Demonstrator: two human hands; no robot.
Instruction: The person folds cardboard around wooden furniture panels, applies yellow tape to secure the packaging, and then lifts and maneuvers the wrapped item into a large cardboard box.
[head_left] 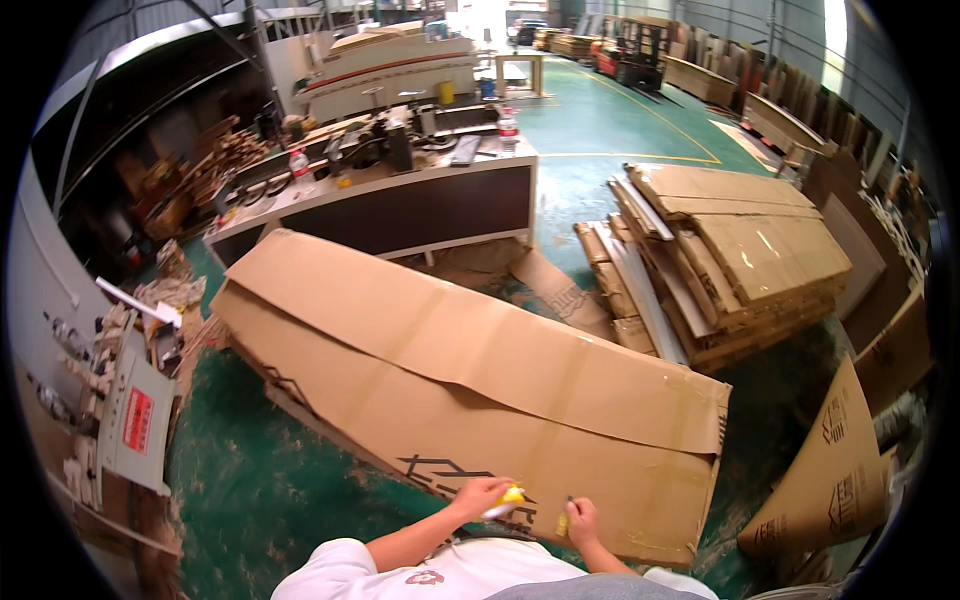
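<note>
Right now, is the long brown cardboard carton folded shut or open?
Folded shut: the carton has its long flaps lying down across its top, no interior showing. Cannot tell if it's sealed.

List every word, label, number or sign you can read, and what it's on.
None reads clearly.
Box: black lettering, partly behind the left hand; not fully readable.
Curled sheet: black lettering, blurred.
Grey panel: red sign, too small.
Floor cardboard: dark print, blurred.
Bottles: red labels, too small.
Shirt: red emblem, unreadable.
</note>
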